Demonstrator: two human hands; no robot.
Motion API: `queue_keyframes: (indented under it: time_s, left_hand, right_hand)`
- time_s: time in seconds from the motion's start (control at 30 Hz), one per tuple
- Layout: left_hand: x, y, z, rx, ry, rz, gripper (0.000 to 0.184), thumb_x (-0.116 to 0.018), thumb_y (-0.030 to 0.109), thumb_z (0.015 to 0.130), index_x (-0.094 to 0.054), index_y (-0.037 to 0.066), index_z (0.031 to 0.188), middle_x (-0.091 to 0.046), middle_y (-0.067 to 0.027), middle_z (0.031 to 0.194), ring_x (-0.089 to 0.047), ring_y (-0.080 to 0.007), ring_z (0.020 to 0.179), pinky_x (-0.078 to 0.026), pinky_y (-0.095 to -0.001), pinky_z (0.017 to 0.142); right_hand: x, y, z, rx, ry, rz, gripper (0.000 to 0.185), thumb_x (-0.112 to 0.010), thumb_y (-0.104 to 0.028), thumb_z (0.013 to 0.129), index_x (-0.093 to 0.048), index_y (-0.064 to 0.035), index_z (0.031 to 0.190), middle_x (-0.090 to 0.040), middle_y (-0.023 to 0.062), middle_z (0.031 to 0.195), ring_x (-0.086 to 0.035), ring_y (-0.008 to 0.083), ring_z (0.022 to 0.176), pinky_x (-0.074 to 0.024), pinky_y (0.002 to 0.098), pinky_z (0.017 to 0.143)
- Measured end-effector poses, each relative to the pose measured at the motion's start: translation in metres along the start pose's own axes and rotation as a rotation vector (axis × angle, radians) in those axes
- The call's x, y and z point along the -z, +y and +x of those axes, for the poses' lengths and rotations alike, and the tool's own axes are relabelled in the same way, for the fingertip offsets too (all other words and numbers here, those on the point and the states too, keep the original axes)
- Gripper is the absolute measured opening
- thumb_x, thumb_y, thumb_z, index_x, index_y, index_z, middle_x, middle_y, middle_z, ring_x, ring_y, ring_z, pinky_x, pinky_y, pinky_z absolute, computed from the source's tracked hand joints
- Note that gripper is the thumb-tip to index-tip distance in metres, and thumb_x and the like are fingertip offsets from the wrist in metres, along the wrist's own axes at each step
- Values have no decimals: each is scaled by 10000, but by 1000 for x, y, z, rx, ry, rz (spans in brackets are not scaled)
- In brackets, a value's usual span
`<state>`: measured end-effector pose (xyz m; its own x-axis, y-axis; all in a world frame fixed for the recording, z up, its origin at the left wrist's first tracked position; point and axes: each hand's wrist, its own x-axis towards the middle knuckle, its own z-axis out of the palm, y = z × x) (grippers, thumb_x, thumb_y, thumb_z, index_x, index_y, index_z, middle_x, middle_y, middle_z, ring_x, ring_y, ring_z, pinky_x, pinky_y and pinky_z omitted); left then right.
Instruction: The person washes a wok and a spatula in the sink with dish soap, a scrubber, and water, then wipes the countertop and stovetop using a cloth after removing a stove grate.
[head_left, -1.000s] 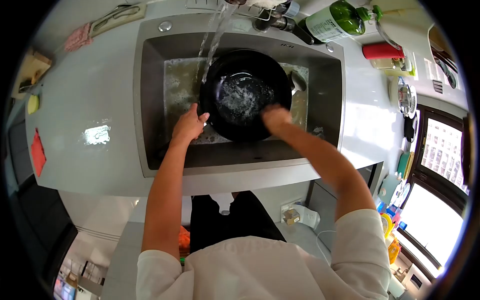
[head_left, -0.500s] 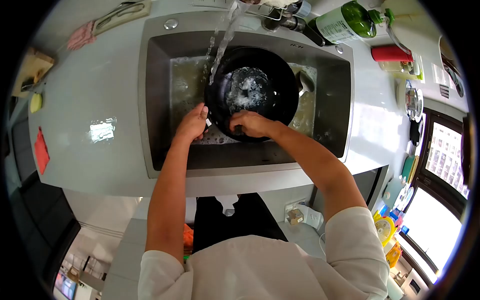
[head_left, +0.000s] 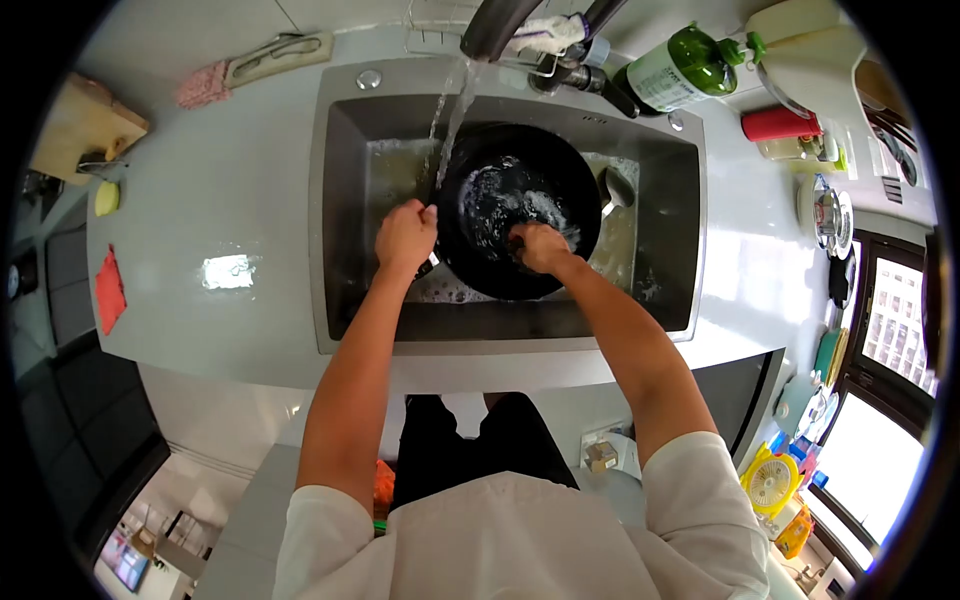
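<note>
A deep black frying pan [head_left: 575, 180] sits in the sink [head_left: 335, 200], with foaming water swirling inside it. My left hand [head_left: 407, 238] is closed on the pan at its left side; a short dark piece with a white patch shows just below the fingers. Inside the pan, near its lower middle, my right hand [head_left: 541, 246] is closed with fingertips down on the inner surface. Something small and dark is under those fingers, too hidden to name. From the faucet [head_left: 490, 30], water streams down by the pan's left rim.
A metal ladle or spoon [head_left: 618, 187] rests in cloudy water right of the pan. Behind the sink stands a green pump bottle [head_left: 690, 70]. A red cloth [head_left: 110, 290] lies on the left counter, near a wooden block [head_left: 90, 130]. A red container [head_left: 780, 124] is at right.
My right hand has moved up and right across the inside of the pan. The left hand keeps its hold on the pan. The view has shifted, bringing the faucet into sight.
</note>
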<state>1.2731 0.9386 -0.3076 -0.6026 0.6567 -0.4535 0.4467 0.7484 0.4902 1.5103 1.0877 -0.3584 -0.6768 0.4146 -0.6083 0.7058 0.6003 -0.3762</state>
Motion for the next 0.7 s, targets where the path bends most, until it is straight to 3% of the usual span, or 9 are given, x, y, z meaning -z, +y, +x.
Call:
queue_keyframes:
  time_s: [0.13,0.17,0.27,0.33,0.4,0.5,0.6,0.67,0.7]
  left_hand:
    - [13,35,42,76,3,-56,344,-658,377,981,-745,54,1055,-757,-214,1149,-684,-466,1127,-544,-572,926]
    - [2,37,57,36,130,-23,341,-633,377,1023,-718,53,962,-756,-155,922,-725,-385,842,-558,-489,733]
    - [2,58,89,264,-248,-655,340,-601,371,1043,-699,76,906,-675,-78,766,-611,-236,580,-464,-398,521]
    - [-2,67,92,262,-196,-587,346,-591,388,1058,-680,110,872,-550,4,680,-419,-102,492,-311,-307,439]
    - [-6,66,100,167,-183,-477,324,-585,289,990,-733,3,955,-745,-166,812,-724,-311,662,-592,-464,680]
    - [-26,40,96,-311,176,30,255,-675,327,997,-726,82,1050,-767,-149,921,-739,-355,795,-581,-447,714]
    - [3,48,66,-241,28,15,297,-695,305,965,-719,77,1152,-769,-192,1096,-734,-403,1036,-575,-461,921]
    - [-2,26,58,-257,116,-102,339,-701,350,966,-719,76,1165,-769,-189,1107,-735,-387,1051,-570,-472,927]
    - [-2,17,47,-220,186,-108,386,-685,394,977,-719,76,1194,-769,-192,1114,-730,-392,1073,-566,-480,938]
  right_hand:
    - [-7,-7,15,-139,205,98,424,-753,-171,877,-696,-151,1296,-682,175,1346,-660,401,1228,-532,489,1059]
    - [-10,-9,20,-138,210,99,424,-753,-171,877,-696,-151,1296,-682,175,1346,-660,401,1228,-532,489,1059]
    - [-26,-24,27,-138,199,184,427,-755,-192,880,-687,-150,1300,-673,178,1341,-664,408,1217,-532,481,1062]
    - [-33,-34,29,-89,198,170,415,-749,-188,889,-685,-155,1297,-669,169,1330,-661,412,1218,-531,481,1067]
    - [-35,-35,31,-25,187,146,415,-748,-182,884,-684,-175,1294,-644,159,1337,-630,397,1259,-534,479,1066]
    - [-33,-25,31,-118,383,-53,445,-725,-145,866,-662,-182,1305,-597,146,1376,-571,386,1274,-544,463,1044]
    - [-42,-38,31,-179,323,-149,511,-672,-107,890,-601,-143,1395,-592,179,1382,-561,409,1282,-449,490,1154]
    - [-52,-47,45,219,114,-180,538,-653,-97,895,-570,-108,1427,-598,186,1378,-552,406,1300,-415,489,1181]
    - [-50,-60,50,412,294,-286,523,-643,-76,899,-565,-108,1415,-622,178,1305,-555,387,1281,-411,501,1176]
